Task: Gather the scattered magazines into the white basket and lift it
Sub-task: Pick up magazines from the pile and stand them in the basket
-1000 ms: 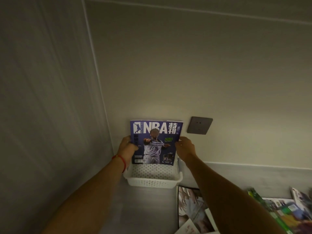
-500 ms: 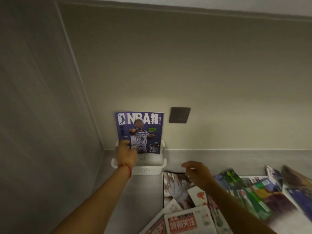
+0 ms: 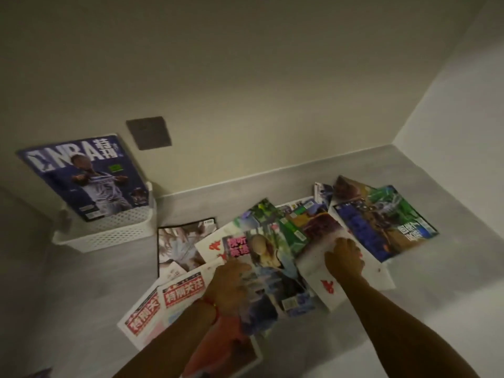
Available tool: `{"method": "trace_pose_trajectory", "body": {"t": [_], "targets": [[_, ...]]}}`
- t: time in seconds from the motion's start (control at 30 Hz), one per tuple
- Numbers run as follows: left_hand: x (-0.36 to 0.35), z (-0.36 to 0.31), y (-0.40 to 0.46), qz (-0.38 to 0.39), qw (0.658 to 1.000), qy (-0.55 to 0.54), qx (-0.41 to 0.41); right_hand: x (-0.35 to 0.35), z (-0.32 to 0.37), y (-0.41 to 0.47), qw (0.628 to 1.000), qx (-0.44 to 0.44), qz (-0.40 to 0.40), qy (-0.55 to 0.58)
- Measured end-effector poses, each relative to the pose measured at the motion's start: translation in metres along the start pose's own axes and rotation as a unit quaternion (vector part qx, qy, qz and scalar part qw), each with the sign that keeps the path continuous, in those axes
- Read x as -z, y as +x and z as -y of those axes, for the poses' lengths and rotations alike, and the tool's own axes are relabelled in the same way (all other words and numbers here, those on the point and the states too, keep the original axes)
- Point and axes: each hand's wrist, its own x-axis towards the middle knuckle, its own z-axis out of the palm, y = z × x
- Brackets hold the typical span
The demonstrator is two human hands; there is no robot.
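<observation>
The white basket [image 3: 109, 236] stands at the back left against the wall. A blue NBA magazine [image 3: 84, 178] stands upright in it and leans on the wall. Several magazines lie fanned out on the grey counter. My left hand [image 3: 229, 287] grips the left edge of a magazine with a woman on its cover [image 3: 272, 268]. My right hand [image 3: 345, 259] rests knuckles up on a white magazine with a red mark [image 3: 327, 287], its fingers curled at the far edge. A blue and green magazine [image 3: 381, 222] lies furthest right.
A dark wall plate [image 3: 148, 133] sits on the back wall right of the basket. Two white magazines with red headline blocks [image 3: 169, 298] lie near the front left. A side wall [image 3: 463, 118] closes the counter [image 3: 450, 296] on the right.
My left hand has let go of the NBA magazine, which now stands in the basket. Both hands have come down onto the pile, and my view has swung right.
</observation>
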Motion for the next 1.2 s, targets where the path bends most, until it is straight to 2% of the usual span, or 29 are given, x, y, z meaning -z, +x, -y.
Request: {"method": "trace_pose_trajectory", "body": {"t": [0.07, 0.13, 0.23, 0.37, 0.5, 0.6, 0.7, 0.8, 0.87, 0.93, 1.0, 1.07, 1.13, 1.2], "targets": [[-0.014, -0.019, 0.009, 0.011, 0.999, 0.044, 0.007, 0.008, -0.025, 0.012, 0.999, -0.019, 0.018, -0.033], [-0.023, -0.032, 0.015, 0.005, 0.995, 0.093, 0.019, 0.008, -0.038, 0.02, 0.998, 0.006, 0.009, -0.061], [-0.031, -0.042, 0.024, 0.013, 0.997, 0.071, 0.024, 0.008, -0.039, 0.026, 0.997, 0.0, -0.003, -0.079], [-0.036, -0.062, 0.033, 0.002, 0.998, 0.051, 0.042, 0.02, -0.048, 0.043, 0.994, -0.022, 0.02, -0.103], [-0.037, -0.084, 0.048, -0.015, 0.998, 0.049, 0.025, 0.054, -0.055, 0.051, 0.999, 0.038, 0.032, -0.022], [-0.025, -0.107, 0.057, -0.055, 0.994, 0.087, -0.033, 0.099, -0.041, 0.046, 0.989, 0.129, -0.049, -0.057], [-0.006, -0.139, 0.066, -0.153, 0.976, 0.081, -0.132, 0.153, -0.012, 0.042, 0.925, 0.319, -0.146, -0.148], [0.016, -0.169, 0.077, -0.257, 0.929, 0.175, -0.199, 0.2, 0.036, 0.029, 0.86, 0.433, -0.145, -0.228], [0.031, -0.18, 0.08, -0.262, 0.913, 0.247, -0.19, 0.215, 0.073, 0.014, 0.821, 0.483, -0.132, -0.273], [0.048, -0.175, 0.076, -0.246, 0.931, 0.215, -0.164, 0.219, 0.11, -0.002, 0.79, 0.532, -0.121, -0.278], [0.067, -0.153, 0.066, -0.262, 0.947, 0.134, -0.126, 0.215, 0.14, -0.013, 0.759, 0.586, -0.153, -0.241], [0.088, -0.118, 0.051, -0.31, 0.943, 0.086, -0.089, 0.203, 0.16, -0.016, 0.752, 0.614, -0.208, -0.117], [0.11, -0.079, 0.031, -0.343, 0.938, 0.011, -0.054, 0.181, 0.175, -0.022, 0.784, 0.576, -0.221, 0.072], [0.132, -0.042, 0.01, -0.366, 0.925, -0.1, -0.037, 0.149, 0.187, -0.028, 0.845, 0.45, -0.163, 0.24]]}}
